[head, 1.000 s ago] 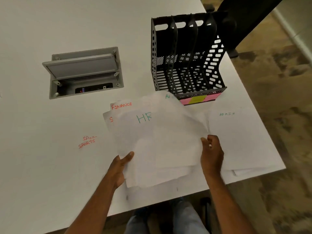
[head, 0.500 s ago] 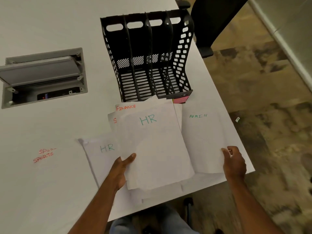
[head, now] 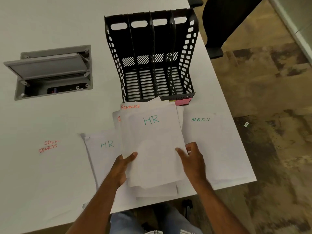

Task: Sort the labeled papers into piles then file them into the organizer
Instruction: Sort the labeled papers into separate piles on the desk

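Organizer (head: 152, 56) behind paper stack (head: 152, 146) — hatch (head: 50, 71) left.

Red label (head: 119, 118) mostly hidden, perhaps "S"

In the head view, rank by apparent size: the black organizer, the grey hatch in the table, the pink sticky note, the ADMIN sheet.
1. black organizer
2. ADMIN sheet, apparently close to the organizer; nearer the camera, so unsure
3. grey hatch
4. pink sticky note, partly hidden by papers

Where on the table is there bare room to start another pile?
Bare table lies behind and left of the organizer, and between the floor box and the SPORTS sheet. The front right is crowded: HR pile, held stack, ADMIN sheet.
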### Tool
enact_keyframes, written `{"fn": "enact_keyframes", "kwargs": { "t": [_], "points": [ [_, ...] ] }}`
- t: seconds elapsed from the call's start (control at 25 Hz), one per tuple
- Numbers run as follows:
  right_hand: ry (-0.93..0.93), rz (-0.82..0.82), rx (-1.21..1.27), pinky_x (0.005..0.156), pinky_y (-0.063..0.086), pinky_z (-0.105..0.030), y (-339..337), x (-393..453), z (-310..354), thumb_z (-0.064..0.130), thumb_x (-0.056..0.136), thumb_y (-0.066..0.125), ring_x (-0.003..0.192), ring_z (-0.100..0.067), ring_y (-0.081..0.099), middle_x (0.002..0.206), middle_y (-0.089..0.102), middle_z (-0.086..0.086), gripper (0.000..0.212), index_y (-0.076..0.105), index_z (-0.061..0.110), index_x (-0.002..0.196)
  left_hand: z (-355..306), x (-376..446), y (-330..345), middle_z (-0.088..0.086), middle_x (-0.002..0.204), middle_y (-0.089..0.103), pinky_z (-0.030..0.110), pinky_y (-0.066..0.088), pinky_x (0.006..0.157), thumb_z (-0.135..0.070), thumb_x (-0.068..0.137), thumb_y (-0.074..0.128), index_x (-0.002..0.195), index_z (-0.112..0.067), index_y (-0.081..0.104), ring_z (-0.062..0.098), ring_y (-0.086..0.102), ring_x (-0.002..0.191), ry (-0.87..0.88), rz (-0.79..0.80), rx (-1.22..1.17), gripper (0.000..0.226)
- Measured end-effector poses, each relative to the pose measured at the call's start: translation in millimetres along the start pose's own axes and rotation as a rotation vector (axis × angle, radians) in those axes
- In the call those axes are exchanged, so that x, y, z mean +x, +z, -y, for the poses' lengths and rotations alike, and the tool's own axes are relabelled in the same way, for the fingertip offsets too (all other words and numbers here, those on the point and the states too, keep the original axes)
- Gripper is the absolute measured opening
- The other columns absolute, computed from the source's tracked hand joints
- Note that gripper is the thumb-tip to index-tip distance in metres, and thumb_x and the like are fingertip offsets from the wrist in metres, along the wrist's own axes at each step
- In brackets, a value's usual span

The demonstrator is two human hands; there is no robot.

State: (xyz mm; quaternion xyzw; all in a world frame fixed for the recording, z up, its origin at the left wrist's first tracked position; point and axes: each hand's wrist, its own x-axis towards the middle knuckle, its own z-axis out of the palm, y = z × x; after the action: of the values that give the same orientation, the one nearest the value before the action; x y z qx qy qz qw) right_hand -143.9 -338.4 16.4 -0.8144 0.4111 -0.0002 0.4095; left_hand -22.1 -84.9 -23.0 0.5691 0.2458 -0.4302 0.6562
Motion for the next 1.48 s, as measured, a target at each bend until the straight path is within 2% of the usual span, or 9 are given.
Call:
{"fn": "enact_keyframes", "kwargs": {
  "t": [0.16, 0.36, 0.6, 0.76, 0.84, 0.96, 1.24, 1.36, 1.48],
  "points": [
    [0.013, -0.055, 0.163, 0.057, 0.044, -0.014, 8, 4, 7, 0.037, 0.088, 0.074, 0.066, -0.011, 0.06, 0.073, 0.064, 0.006, 0.025, 0.058, 0.02, 0.079, -7, -6, -16, 0.005, 0.12, 0.075, 0.045, 0.059, 0.087, -0.034, 0.073, 0.087, 0.116, -0.025, 0.073, 0.022, 0.072, 0.108, 0.02, 0.005, -0.036, 0.046],
    [-0.043, -0.212, 0.273, 0.066, 0.045, -0.002, 4, 3, 25, 0.033, 0.098, 0.062, 0.084, 0.008, 0.062, 0.087, 0.065, 0.021, 0.007, 0.061, 0.027, 0.095, -14, -15, -42, 0.007, 0.117, 0.076, 0.046, 0.061, 0.076, -0.032, 0.076, 0.082, 0.121, -0.021, 0.069, 0.024, 0.074, 0.101, 0.008, -0.051, -0.153, 0.048],
    [-0.078, -0.24, 0.254, 0.063, 0.041, 0.0, 28, -9, 55, 0.034, 0.101, 0.055, 0.08, 0.011, 0.058, 0.083, 0.06, 0.016, 0.006, 0.053, 0.03, 0.097, -27, -33, -88, 0.017, 0.121, 0.071, 0.056, 0.055, 0.095, -0.027, 0.093, 0.061, 0.124, -0.013, 0.068, 0.032, 0.069, 0.112, 0.027, -0.036, -0.578, 0.035],
    [-0.113, -0.12, 0.186, 0.068, 0.044, -0.006, 89, -51, 74, 0.04, 0.102, 0.051, 0.083, 0.007, 0.06, 0.09, 0.061, 0.019, 0.012, 0.053, 0.029, 0.104, -45, -37, -142, 0.01, 0.094, 0.072, 0.04, 0.061, 0.085, -0.032, 0.105, 0.044, 0.114, -0.013, 0.07, 0.022, 0.072, 0.084, -0.042, -0.196, -0.539, 0.034],
    [-0.098, -0.089, 0.149, 0.075, 0.046, -0.013, 122, -74, 77, 0.037, 0.103, 0.05, 0.087, 0.001, 0.061, 0.097, 0.062, 0.014, 0.014, 0.053, 0.026, 0.11, -54, -43, -166, 0.01, 0.085, 0.078, 0.038, 0.063, 0.065, -0.032, 0.103, 0.049, 0.099, -0.014, 0.078, 0.024, 0.076, 0.074, -0.014, -0.168, -0.52, 0.034],
    [-0.08, -0.092, 0.101, 0.082, 0.047, -0.014, 168, -107, 79, 0.031, 0.103, 0.049, 0.097, -0.01, 0.061, 0.106, 0.062, 0.008, 0.015, 0.051, 0.023, 0.115, -63, -56, -208, 0.017, 0.117, 0.074, 0.047, 0.063, 0.074, -0.032, 0.089, 0.066, 0.12, -0.007, 0.071, 0.032, 0.074, 0.099, 0.001, -0.058, -0.561, 0.04],
    [-0.027, -0.072, -0.173, 0.092, 0.052, -0.043, 200, -135, 74, 0.018, 0.093, 0.068, 0.113, -0.032, 0.057, 0.12, 0.061, -0.013, 0.035, 0.056, 0.009, 0.124, -67, -67, -273, 0.014, 0.125, 0.071, 0.057, 0.052, 0.097, -0.026, 0.081, 0.075, 0.122, -0.015, 0.071, 0.034, 0.066, 0.116, 0.062, -0.055, -0.267, 0.043],
    [-0.019, -0.181, 0.135, 0.089, 0.054, -0.04, 194, -137, 110, 0.032, 0.098, 0.06, 0.108, -0.025, 0.061, 0.119, 0.063, -0.004, 0.02, 0.059, 0.025, 0.117, -64, -76, -278, 0.009, 0.118, 0.075, 0.05, 0.059, 0.084, -0.029, 0.077, 0.081, 0.124, -0.019, 0.068, 0.032, 0.07, 0.11, 0.059, -0.061, -0.135, 0.049],
    [-0.08, -0.106, 0.462, 0.084, 0.056, -0.023, 188, -136, 157, 0.05, 0.097, 0.051, 0.102, -0.007, 0.067, 0.113, 0.068, 0.016, 0.02, 0.062, 0.037, 0.109, -57, -78, -277, 0.003, 0.114, 0.077, 0.051, 0.055, 0.092, -0.034, 0.07, 0.084, 0.127, -0.023, 0.063, 0.029, 0.067, 0.112, 0.055, -0.099, -0.046, 0.061]
  ]
}}
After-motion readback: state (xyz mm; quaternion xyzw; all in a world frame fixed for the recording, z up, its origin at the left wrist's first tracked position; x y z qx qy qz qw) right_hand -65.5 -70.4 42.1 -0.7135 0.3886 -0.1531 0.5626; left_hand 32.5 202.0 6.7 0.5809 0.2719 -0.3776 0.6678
